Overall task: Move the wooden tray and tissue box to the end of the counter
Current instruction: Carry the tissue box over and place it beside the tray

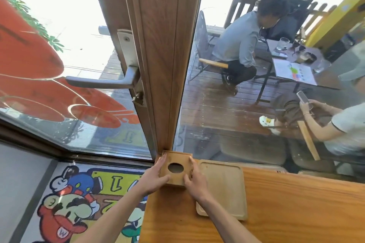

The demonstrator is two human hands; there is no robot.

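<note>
Two hands bracket the tissue box [175,168] at the far corner of the counter [286,203], right where the wood meets the door post [164,55]. The left hand [153,176] lies flat along the box's left wall with its fingers pointing toward the glass, and the right hand [194,178] does the same on the right wall, so the box is pressed between two open palms rather than pinched by fingertips. Whether it sits on the counter or hangs just above it I cannot tell. The wooden tray [222,187] lies flat just beside the box on the right, its near end under the right wrist, and appears to be placed already.

Risk lies mostly on the left: the box stands near the counter's end edge (below is a cartoon-printed floor mat [75,203]), so a nudge leftward on release could tip it over. Pulling the right hand back carelessly could also drag the wrist across the tray and skew it. Pushing the box harder forward would only jam it against the post.
</note>
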